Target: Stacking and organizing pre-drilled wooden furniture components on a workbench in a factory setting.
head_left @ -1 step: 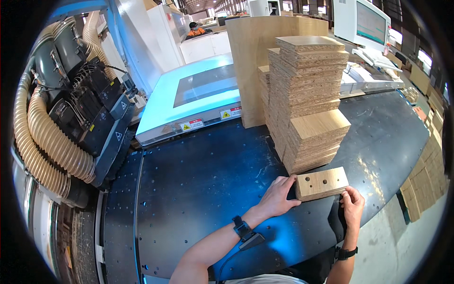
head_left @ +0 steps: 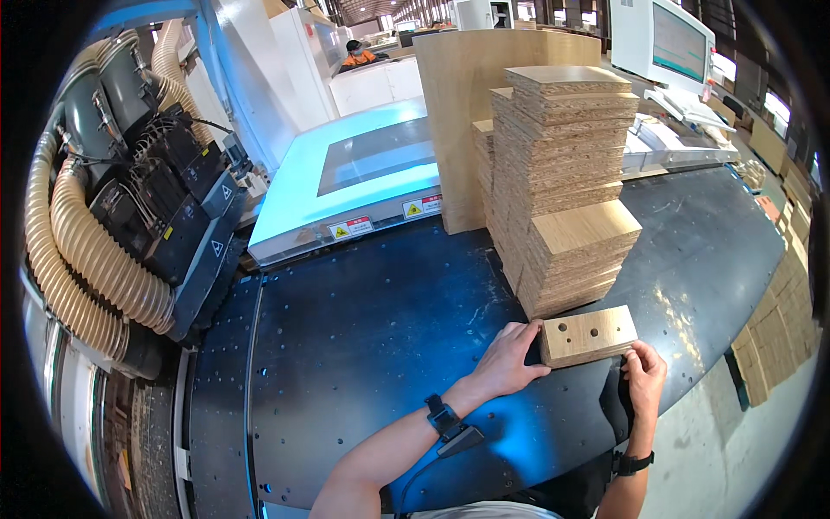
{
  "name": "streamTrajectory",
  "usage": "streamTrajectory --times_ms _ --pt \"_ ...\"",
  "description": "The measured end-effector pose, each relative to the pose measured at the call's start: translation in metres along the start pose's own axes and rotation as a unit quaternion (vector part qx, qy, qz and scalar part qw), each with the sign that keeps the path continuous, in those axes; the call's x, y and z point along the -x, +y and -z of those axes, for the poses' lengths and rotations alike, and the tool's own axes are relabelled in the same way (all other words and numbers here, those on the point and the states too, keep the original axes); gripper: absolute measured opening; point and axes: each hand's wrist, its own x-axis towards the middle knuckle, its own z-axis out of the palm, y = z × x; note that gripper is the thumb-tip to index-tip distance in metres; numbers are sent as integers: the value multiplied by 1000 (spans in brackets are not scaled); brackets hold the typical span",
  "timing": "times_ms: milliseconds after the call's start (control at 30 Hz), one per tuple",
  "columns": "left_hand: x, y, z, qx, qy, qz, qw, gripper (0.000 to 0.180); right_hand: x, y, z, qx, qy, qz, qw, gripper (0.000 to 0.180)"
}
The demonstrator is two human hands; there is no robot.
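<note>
A short stack of small wood-faced particle boards [head_left: 577, 344] lies on the black table just in front of the tall stack. Its top board has two larger dark holes and a few smaller ones. My left hand [head_left: 508, 359] is closed around the left end, thumb at the near corner and fingers toward the far side. At the right near corner, my right hand [head_left: 645, 370] pinches the edge with thumb and bent forefinger. Behind the short stack rises the tall stack of particle boards [head_left: 575, 156], stepped in height, with a lower part nearest me.
A large upright wood panel [head_left: 454, 130] stands behind the tall stack. Black machine heads with ribbed hoses [head_left: 112, 242] are at the left. Beyond the black table [head_left: 363, 346] are a white machine bed [head_left: 303, 203] and a monitor [head_left: 679, 43]. More boards [head_left: 782, 337] lie low at the right.
</note>
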Motion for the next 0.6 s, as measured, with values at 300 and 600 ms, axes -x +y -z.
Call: streamTrajectory --times_ms 300,600 --pt "1 1 3 1 3 7 1000 86 1 -3 -1 13 -2 1 1000 17" --pt "1 2 5 -36 -1 13 999 87 3 -9 -7 37 8 24 999 16"
